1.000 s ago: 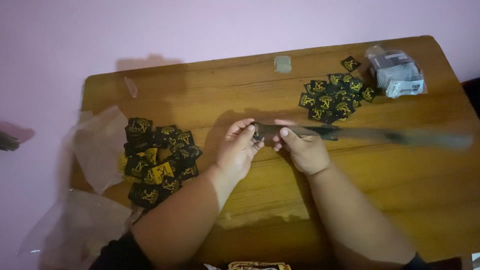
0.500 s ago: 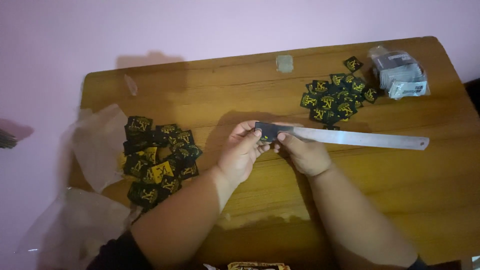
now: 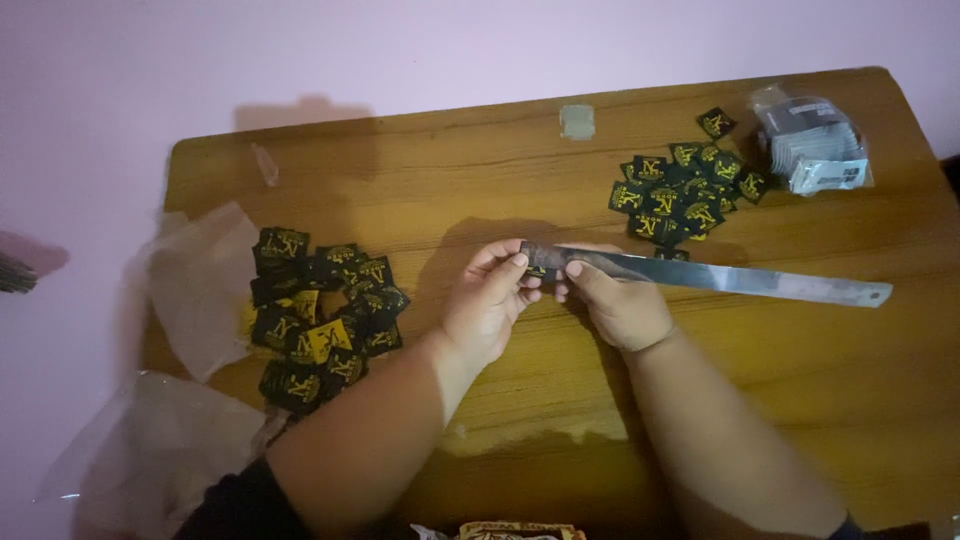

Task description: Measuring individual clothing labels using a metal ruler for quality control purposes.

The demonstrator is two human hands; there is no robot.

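A long metal ruler (image 3: 720, 277) lies across the middle of the wooden counter (image 3: 500, 180), one end pinched by both hands — left hand (image 3: 487, 305) and right hand (image 3: 620, 300) closed on it and a small black label (image 3: 537, 270). Black-and-yellow label piles (image 3: 318, 315) (image 3: 683, 190) flank them; a clear bag of grey packets (image 3: 815, 150) sits far right.

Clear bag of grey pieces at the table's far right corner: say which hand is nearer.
Right hand is nearer the clear bag, which lies beyond it; left hand sits farther off.
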